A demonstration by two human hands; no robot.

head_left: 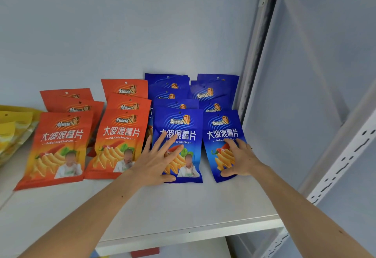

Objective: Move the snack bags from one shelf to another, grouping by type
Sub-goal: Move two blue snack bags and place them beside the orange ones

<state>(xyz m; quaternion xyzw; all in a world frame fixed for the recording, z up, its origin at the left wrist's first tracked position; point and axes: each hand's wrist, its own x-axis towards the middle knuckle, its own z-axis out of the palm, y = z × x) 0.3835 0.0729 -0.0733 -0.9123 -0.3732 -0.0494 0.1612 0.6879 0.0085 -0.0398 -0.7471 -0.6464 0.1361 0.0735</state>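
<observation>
Snack bags stand in rows on a white shelf [183, 207], leaning back toward the wall. Two rows of blue bags fill the right side; the front left blue bag [190, 125] has my left hand [156, 162] lying flat on its lower left with fingers spread. The front right blue bag [221, 129] is touched by my right hand [240, 158], fingers on its face and thumb at its bottom edge. Two rows of orange bags [61, 145] stand to the left. Yellow bags [12, 127] lie at the far left edge.
A grey metal upright [256, 54] bounds the shelf on the right, with a perforated white post [341, 162] nearer me. The shelf's front lip [183, 237] runs below my forearms. A red item [144, 252] shows on the level beneath.
</observation>
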